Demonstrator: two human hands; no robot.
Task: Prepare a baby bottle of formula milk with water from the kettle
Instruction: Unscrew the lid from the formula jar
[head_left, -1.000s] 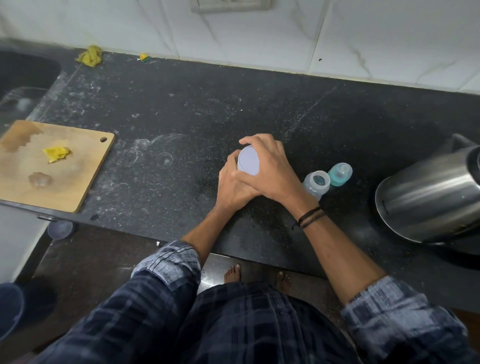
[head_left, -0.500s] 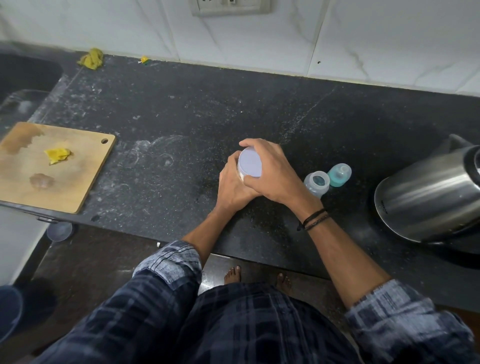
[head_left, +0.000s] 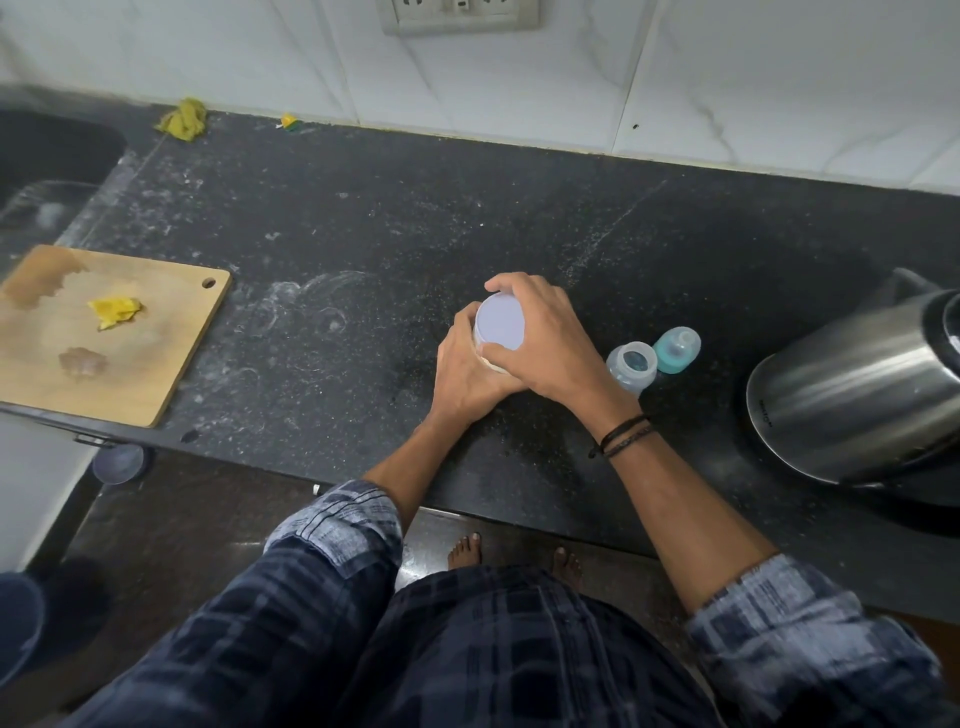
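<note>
Centre of frame: left hand (head_left: 470, 371) wraps the formula jar's (head_left: 500, 325) body, right hand (head_left: 540, 338) fingers clamp its pale lid; jar contents hidden. Right of them, baby bottle (head_left: 631, 367) stands open and looks empty on the table (head_left: 363, 234), teal teat (head_left: 676, 349) beside. Kettle (head_left: 852, 389) cut off at right edge. Early stage, I judge: powder and water both still to go.
</note>
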